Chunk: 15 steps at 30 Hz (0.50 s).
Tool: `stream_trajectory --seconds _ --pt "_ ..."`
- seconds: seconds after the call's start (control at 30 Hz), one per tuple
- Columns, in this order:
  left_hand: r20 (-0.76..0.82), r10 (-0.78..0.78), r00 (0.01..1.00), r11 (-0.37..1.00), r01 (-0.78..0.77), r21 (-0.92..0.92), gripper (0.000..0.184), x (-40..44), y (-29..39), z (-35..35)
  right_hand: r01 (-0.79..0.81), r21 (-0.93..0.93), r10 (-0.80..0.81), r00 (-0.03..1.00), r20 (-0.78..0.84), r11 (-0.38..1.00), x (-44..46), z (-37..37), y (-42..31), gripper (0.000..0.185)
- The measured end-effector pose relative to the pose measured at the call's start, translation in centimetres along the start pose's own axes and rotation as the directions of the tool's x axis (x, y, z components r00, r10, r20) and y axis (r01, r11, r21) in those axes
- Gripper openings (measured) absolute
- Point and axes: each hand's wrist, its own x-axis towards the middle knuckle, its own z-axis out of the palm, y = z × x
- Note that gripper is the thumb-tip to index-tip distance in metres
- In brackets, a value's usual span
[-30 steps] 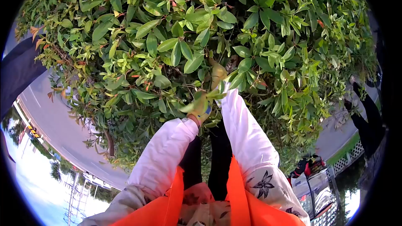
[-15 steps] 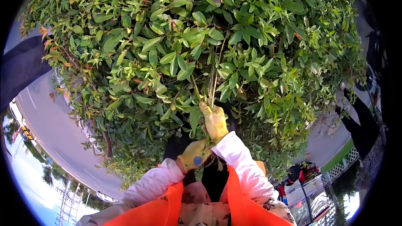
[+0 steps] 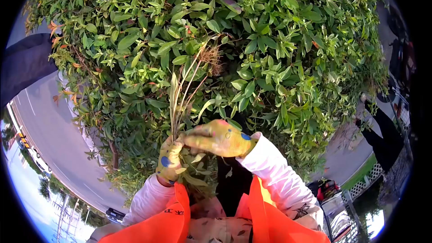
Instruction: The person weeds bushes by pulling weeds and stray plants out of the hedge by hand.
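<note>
A pulled weed (image 3: pixel 185 90) with several thin pale stems and a brown root clump (image 3: pixel 211 58) stands up from my left hand (image 3: pixel 167 159), whose fingers are closed round the stems. Both hands wear yellow gloves with coloured dots. My right hand (image 3: pixel 222 138) reaches across from the right, its fingers stretched out and their tips against the stems and my left hand. Drooping leaves (image 3: pixel 195 177) hang below the two hands. Right beyond them is a dense green shrub (image 3: pixel 270 58).
A road (image 3: pixel 63 139) runs along the left, with a white car (image 3: pixel 39 161) and a dark car (image 3: pixel 115 215). At right are a person's dark trouser legs (image 3: pixel 382 132), a white lattice fence (image 3: pixel 366 182) and a cart (image 3: pixel 335 211) carrying items.
The stems have come out of the shrub, and their roots now show. My left hand has moved left and up with the weed; my right hand has turned sideways and its fingers have straightened.
</note>
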Motion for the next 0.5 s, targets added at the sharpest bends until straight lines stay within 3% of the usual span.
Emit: stream_trajectory --seconds 0.03,0.07,0.1,0.13,0.2,0.3,0.4,0.43,0.47,0.5 --pt "-0.181 0.126 0.975 0.967 -0.081 0.241 0.019 -0.7 -0.1 -0.7 0.045 0.176 -0.015 0.986 -0.167 0.983 1.1 -2.4 -0.6 0.031" --pt "0.090 0.090 0.992 0.993 -0.083 -0.086 0.021 -1.3 0.2 -2.4 0.155 -0.393 -0.350 0.795 -0.496 0.907 3.5 -4.6 0.0 0.028" --pt "-0.025 0.176 0.984 0.977 -0.172 0.128 0.022 -2.6 0.7 -1.6 -0.069 -0.800 -0.565 0.672 -0.478 0.596 5.9 -7.6 1.1 0.028" --pt "-0.121 0.280 0.952 0.910 -0.224 0.348 0.023 -4.2 1.4 -0.6 -0.366 -0.865 -0.460 0.738 -0.494 0.342 7.8 -10.1 0.7 0.026" --pt "-0.084 0.500 0.862 0.807 -0.429 0.406 0.023 -5.7 2.1 -1.2 -0.538 -0.829 -0.301 0.773 -0.558 0.154 9.1 -14.1 2.3 0.025" --pt "-0.122 0.630 0.767 0.731 -0.533 0.427 0.021 -6.2 4.1 -2.2 -0.681 -0.726 -0.075 0.722 -0.687 0.092 5.5 -17.3 5.6 0.024" --pt "-0.158 0.646 0.747 0.735 -0.553 0.392 0.021 -4.3 4.2 -1.7 -0.762 -0.618 0.184 0.646 -0.740 0.190 6.6 -20.7 10.6 0.025" --pt "-0.212 0.622 0.754 0.769 -0.536 0.350 0.021 -3.8 3.7 -1.7 -0.795 -0.515 0.142 0.578 -0.804 0.321 6.7 -21.5 13.2 0.027" --pt "-0.147 0.554 0.819 0.815 -0.499 0.294 0.021 -3.1 3.0 -3.0 -0.768 -0.561 0.096 0.612 -0.785 0.309 6.6 -21.5 14.6 0.028" --pt "-0.210 0.511 0.834 0.844 -0.441 0.305 0.021 -2.5 2.4 -1.7 -0.756 -0.586 0.082 0.630 -0.772 0.291 6.6 -21.4 14.5 0.027"
